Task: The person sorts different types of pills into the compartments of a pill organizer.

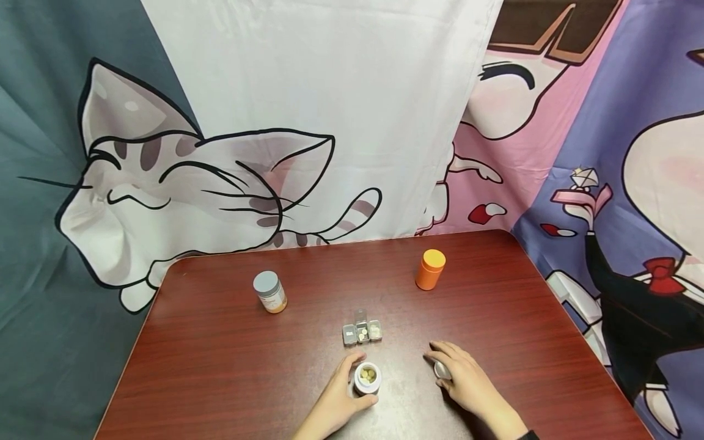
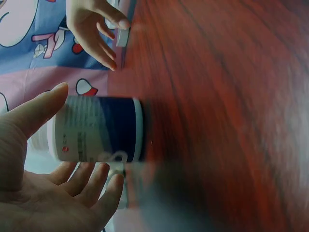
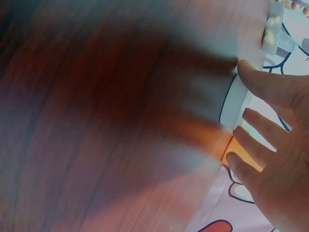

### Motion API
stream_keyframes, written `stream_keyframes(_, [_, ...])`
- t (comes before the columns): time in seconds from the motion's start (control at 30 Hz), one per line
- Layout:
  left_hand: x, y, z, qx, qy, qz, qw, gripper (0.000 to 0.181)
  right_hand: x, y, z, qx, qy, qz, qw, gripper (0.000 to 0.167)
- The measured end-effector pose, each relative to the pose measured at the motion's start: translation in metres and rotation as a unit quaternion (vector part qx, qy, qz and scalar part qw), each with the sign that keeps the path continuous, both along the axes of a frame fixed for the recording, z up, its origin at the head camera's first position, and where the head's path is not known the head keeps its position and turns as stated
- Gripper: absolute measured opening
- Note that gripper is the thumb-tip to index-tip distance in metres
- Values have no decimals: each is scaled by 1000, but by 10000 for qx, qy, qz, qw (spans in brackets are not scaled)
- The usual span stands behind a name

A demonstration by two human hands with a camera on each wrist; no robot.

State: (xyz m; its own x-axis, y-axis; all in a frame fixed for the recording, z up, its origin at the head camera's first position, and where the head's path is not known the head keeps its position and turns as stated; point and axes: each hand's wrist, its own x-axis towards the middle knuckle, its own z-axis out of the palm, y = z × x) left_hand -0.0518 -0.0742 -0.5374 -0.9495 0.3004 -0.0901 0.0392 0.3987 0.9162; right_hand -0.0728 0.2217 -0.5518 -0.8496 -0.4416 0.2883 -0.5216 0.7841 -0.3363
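My left hand (image 1: 340, 394) curves loosely around an uncapped white pill bottle (image 2: 99, 129) with a dark blue label band. The bottle stands upright, and yellowish tablets (image 1: 368, 374) show in its mouth. In the left wrist view the thumb lies at one side and the fingers at the other; firm contact cannot be told. On the right, my right hand (image 1: 464, 376) hovers around a round white lid (image 3: 234, 101) on the table, thumb at its edge and fingers spread. Just beyond the bottle sits a small clear pill organizer (image 1: 362, 332), its middle lid up and pale tablets inside.
An orange bottle with a yellow cap (image 1: 430, 270) stands at the back right. At the back left is a clear jar with a grey lid (image 1: 271, 292). The reddish-brown table (image 1: 220, 366) ends at a printed cat curtain (image 1: 308, 91).
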Motion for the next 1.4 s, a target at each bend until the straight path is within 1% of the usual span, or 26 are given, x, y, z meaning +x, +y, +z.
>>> stream_keyframes(0.07, [1,2,-1,-20,-31,30,10000,77,0,1,1,10,-60,-30,10000,58])
stream_keyframes(0.2, [2,4,-3,30,120,32,9999,69,0,3,2,27,-121,-185,9998,56])
stream_keyframes(0.27, [2,5,-4,86,165,11,9998,66,1,4,2,11,-71,-248,9997,56])
stream_keyframes(0.43, [2,5,-3,173,119,19,9998,62,-1,7,0,133,122,-305,9994,54])
stream_keyframes(0.6, [1,4,-2,108,113,2,9999,61,-2,7,0,225,85,-331,9992,52])
stream_keyframes(0.8, [0,4,0,-29,-17,17,10000,61,-2,1,2,87,227,-303,9992,50])
stream_keyframes(0.9, [1,4,0,-77,-12,44,10000,62,-1,-6,5,-17,257,-281,9993,47])
stream_keyframes(0.97, [1,4,0,-106,-11,68,9999,62,-1,-13,8,-146,189,-278,9993,43])
stream_keyframes(1.03, [2,4,0,-123,-16,94,9999,62,0,-20,11,-357,31,-279,9990,38])
stream_keyframes(1.17, [2,4,0,-115,-32,120,9999,62,1,-37,17,-983,-284,-236,9945,33])
stream_keyframes(1.3, [2,3,0,-102,-11,111,9999,61,3,-56,20,-1689,-424,-46,9847,34])
stream_keyframes(1.4, [3,3,0,-90,-32,102,9999,60,5,-71,20,-2203,-530,96,9739,35])
